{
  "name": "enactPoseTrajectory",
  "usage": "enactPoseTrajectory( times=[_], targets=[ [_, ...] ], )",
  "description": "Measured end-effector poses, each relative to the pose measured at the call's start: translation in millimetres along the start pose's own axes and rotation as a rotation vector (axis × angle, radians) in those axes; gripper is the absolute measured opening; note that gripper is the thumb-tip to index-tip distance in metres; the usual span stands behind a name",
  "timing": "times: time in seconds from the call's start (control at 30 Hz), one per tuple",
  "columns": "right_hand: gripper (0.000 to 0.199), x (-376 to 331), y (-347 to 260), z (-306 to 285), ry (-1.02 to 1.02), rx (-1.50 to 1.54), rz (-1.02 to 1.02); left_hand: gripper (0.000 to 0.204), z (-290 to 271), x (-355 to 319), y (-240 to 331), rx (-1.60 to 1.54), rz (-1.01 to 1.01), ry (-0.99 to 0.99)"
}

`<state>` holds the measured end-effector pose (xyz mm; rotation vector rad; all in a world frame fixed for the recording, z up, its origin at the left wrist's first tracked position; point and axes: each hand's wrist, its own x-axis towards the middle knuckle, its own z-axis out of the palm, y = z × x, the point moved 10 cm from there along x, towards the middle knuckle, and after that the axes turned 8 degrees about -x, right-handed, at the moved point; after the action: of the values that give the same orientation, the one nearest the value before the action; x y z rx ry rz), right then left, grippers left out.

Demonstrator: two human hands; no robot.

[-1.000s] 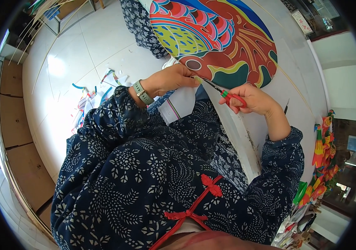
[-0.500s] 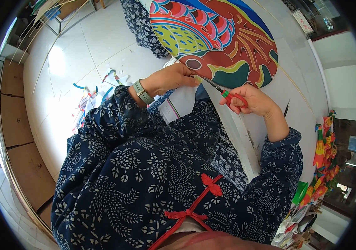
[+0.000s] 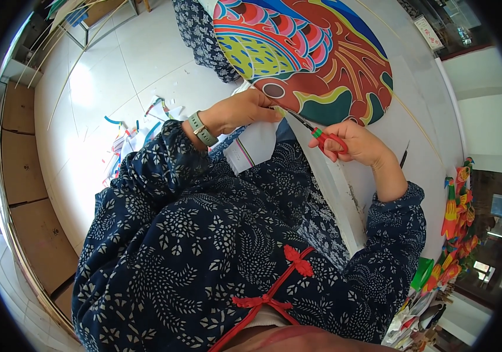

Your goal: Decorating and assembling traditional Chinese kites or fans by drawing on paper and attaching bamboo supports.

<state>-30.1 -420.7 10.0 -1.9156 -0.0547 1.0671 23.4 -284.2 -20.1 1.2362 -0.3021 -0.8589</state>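
Brown boxes (image 3: pixel 26 170) stood at the far left. Next came the floor (image 3: pixel 104 76), where a heap of thin, bright scraps (image 3: pixel 130 141) lay, so a good bit of cutting seemed to be done already.

The left hand (image 3: pixel 245 111) had its thumb and finger pinched on the low edge of the painted sheet (image 3: pixel 339 64). Under that hand hung a white piece (image 3: pixel 251 146) with thin stripes. I could not tell if it was cut free or joined to the sheet.

The sheet lay on the white surface (image 3: pixel 406 76), just past the hands, with red, green and blue shapes on it. Its round edge on the right looked smooth, so that part seemed done. The bit by the left thumb looked not yet done, because the blades of the scissors (image 3: pixel 328 141) pointed right at it. How much more edge was left did not show.

The right hand (image 3: pixel 354 142) was closed around the red handles, apart from the left one. A thin stick (image 3: pixel 412 111) and a dark tool (image 3: pixel 404 155) lay to the right, both untouched.
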Motion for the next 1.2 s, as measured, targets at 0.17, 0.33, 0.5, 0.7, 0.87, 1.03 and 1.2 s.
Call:
enactPoseTrajectory(
  times=[0.17,0.33,0.5,0.7,0.87,1.03,1.2],
  targets=[
    [0.020,-1.0,-3.5,1.0,-0.009,-0.021,0.016,0.022,-0.8,1.1,-3.0,-0.005,0.000,-0.008],
    [0.018,0.1,-2.8,-0.5,-0.001,-0.043,0.008,0.023,1.6,-0.3,0.6,-0.012,0.011,-0.013],
    [0.016,2.8,-1.8,-1.6,0.000,-0.063,-0.010,0.023,0.5,-1.1,-1.0,0.001,-0.022,-0.014],
    [0.016,1.3,-6.8,-1.4,-0.005,-0.078,0.013,0.021,1.0,-0.8,-0.4,-0.008,0.006,-0.031],
    [0.016,3.4,-3.1,-3.2,0.008,-0.093,-0.001,0.021,-1.4,-0.2,-3.8,0.001,-0.009,-0.008],
    [0.016,-1.8,-5.5,-2.2,-0.012,-0.110,0.015,0.022,-1.3,2.5,-6.8,-0.025,-0.008,-0.013],
    [0.016,0.8,-2.7,-3.1,0.001,-0.099,-0.013,0.023,-1.4,0.6,-3.2,-0.041,0.014,-0.005]
  ],
)
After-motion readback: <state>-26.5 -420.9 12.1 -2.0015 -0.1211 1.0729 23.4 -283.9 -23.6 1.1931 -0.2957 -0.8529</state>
